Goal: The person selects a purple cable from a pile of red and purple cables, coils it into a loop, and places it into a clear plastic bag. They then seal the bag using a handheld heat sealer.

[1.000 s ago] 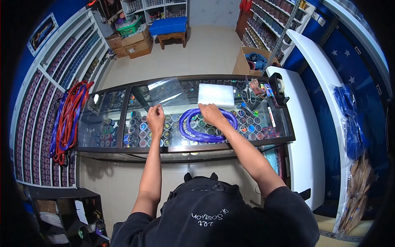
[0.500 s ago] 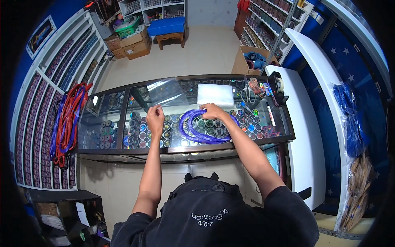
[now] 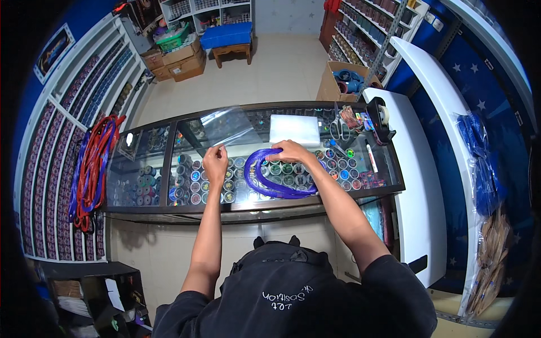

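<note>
My right hand [image 3: 291,151] grips the top of a coiled hank of shiny purple cord [image 3: 265,188], which hangs in a loose loop over the glass display counter [image 3: 186,209]. To its left, my left hand [image 3: 215,164] is closed, fingertips pinched together at the near edge of a clear plastic bag [image 3: 228,128]. The bag is thin and see-through, so its outline is hard to follow. Just beyond my right hand lies a stack of clear plastic bags [image 3: 294,129] on the glass.
Scissors [image 3: 339,129], a white marker [image 3: 372,158] and a black tape dispenser [image 3: 382,121] lie at the counter's right end. Round spools [image 3: 341,164] show beneath the glass. Red and purple cords [image 3: 93,169] hang at the left. A cardboard box [image 3: 332,84] stands beyond the counter.
My left hand has shifted slightly right, and the clear bag's outline has changed a little. My right hand still holds the purple hank, almost unmoved.
</note>
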The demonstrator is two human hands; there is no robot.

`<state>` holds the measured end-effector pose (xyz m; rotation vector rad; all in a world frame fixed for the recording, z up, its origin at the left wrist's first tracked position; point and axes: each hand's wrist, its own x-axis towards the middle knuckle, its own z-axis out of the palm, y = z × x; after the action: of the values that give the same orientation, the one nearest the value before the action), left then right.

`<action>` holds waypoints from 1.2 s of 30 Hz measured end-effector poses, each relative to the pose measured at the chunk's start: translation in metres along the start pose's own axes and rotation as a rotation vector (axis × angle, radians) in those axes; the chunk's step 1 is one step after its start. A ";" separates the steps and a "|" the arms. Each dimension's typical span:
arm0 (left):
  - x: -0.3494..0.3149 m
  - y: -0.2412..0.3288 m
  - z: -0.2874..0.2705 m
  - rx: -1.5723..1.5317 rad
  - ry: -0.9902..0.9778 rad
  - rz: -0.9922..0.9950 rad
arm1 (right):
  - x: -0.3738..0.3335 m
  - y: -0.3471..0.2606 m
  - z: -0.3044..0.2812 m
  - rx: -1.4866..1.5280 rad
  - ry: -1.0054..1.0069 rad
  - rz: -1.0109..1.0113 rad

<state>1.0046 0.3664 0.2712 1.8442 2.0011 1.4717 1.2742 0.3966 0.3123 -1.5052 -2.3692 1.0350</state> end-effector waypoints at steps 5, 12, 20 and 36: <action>-0.001 0.007 0.000 0.015 -0.038 -0.010 | 0.003 0.004 0.001 0.097 0.003 -0.018; -0.006 0.005 0.001 -0.084 -0.053 0.024 | 0.011 0.010 0.015 0.184 0.137 -0.021; -0.012 0.011 -0.002 -0.092 -0.099 0.040 | 0.020 0.014 0.019 0.219 0.125 0.042; -0.028 0.012 0.003 -0.051 -0.158 -0.003 | 0.029 0.024 0.051 0.239 0.352 0.113</action>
<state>1.0239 0.3438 0.2619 1.8721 1.8763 1.3173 1.2540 0.4031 0.2524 -1.5928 -1.8741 0.9439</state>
